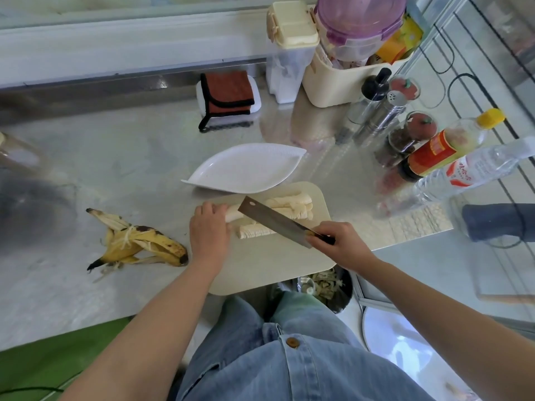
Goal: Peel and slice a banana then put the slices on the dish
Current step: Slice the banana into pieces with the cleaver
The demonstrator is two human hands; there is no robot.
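Observation:
A beige cutting board [269,264] lies at the counter's front edge. On it are peeled banana pieces: rows of cut slices [292,206] at the far right and another sliced strip [254,231] nearer me. My left hand [209,230] grips the uncut banana piece [234,214] at the board's left. My right hand [337,244] holds a cleaver [273,219] by its dark handle, blade angled over the banana just right of my left fingers. A white leaf-shaped dish [249,169] sits empty just behind the board.
The banana peel [139,244] lies on the counter left of the board. Bottles [451,157], shakers [379,108] and storage containers [341,53] crowd the right and back. A folded brown cloth [228,94] sits at the back. A bin [327,287] stands below the counter edge.

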